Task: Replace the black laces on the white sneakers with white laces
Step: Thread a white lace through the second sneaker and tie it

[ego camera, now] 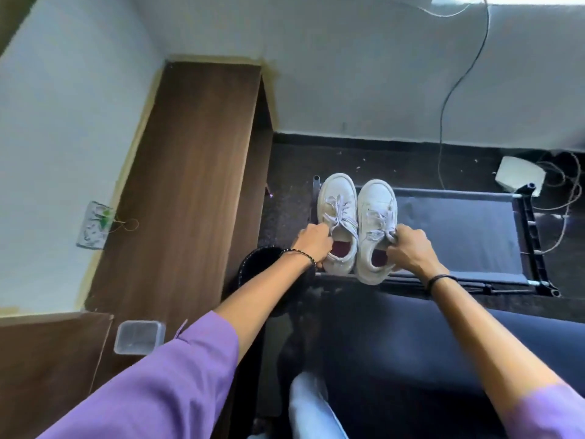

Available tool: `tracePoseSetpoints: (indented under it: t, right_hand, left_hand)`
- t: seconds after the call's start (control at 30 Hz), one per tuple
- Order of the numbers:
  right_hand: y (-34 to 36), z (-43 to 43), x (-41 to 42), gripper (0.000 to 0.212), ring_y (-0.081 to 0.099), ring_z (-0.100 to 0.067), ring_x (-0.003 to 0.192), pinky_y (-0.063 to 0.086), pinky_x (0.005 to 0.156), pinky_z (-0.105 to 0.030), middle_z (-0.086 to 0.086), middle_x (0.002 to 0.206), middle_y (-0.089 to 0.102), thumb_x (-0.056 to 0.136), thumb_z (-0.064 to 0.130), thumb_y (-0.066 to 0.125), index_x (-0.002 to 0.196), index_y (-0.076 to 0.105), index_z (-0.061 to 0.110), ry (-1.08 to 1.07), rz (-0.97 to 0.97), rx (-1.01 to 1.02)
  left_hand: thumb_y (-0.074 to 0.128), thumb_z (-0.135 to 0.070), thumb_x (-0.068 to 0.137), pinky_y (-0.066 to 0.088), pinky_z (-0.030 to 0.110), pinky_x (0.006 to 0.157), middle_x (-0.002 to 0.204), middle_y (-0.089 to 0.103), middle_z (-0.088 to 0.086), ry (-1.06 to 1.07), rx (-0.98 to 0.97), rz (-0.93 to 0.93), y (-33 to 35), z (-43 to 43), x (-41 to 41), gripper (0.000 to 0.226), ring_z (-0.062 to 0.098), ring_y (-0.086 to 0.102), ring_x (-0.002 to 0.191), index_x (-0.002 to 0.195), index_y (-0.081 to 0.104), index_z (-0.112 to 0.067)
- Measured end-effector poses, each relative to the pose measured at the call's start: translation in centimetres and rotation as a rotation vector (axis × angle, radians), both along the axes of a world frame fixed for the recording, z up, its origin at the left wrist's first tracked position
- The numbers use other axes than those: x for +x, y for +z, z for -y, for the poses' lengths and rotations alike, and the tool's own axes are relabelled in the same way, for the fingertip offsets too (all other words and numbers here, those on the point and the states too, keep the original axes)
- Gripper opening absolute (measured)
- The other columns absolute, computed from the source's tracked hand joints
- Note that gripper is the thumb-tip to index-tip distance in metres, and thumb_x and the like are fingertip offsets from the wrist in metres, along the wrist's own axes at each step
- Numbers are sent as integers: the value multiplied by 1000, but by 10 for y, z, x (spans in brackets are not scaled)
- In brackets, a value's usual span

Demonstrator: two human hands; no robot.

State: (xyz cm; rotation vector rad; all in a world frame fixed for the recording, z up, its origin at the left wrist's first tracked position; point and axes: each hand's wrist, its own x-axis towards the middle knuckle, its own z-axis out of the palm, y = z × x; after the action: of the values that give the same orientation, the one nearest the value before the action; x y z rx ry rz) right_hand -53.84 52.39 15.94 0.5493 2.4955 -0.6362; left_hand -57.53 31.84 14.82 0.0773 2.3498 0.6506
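- Well, nearest the camera two purple sleeves (177,369) reach out, arms apart.
- Lower centre, the left hand (311,245) grips the collar of one of the white sneakers (337,198). The right hand (408,251) pinches the other at its tongue, so each hand is clamped on a shoe.
- White laces (340,213) already run through both shoes, and no black lace shows.
- The pair sits side by side, toes pointing up-frame, at the left end of a dark fabric rack (459,236).
- One heel overhangs the front rail (411,282), so I'd slide that shoe further up-frame and set both soles flat.
- Let go at the collar, I'd say, without tugging the bows.
- Beyond, a cable (443,122) hangs down the wall.
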Motion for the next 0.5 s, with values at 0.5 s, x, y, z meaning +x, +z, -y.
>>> tracePoseSetpoints:
  t: [0.5]
  right_hand:
    - [-24,-15,-25,15,53,-39,83,43,74,-36,-27,107,63,87,10,52,99,52,2,-51,38,-42]
  left_hand:
    - [50,-24,92,59,49,86,110,70,23,-26,-42,70,-20,-11,-14,41,44,70,95,128,51,-5]
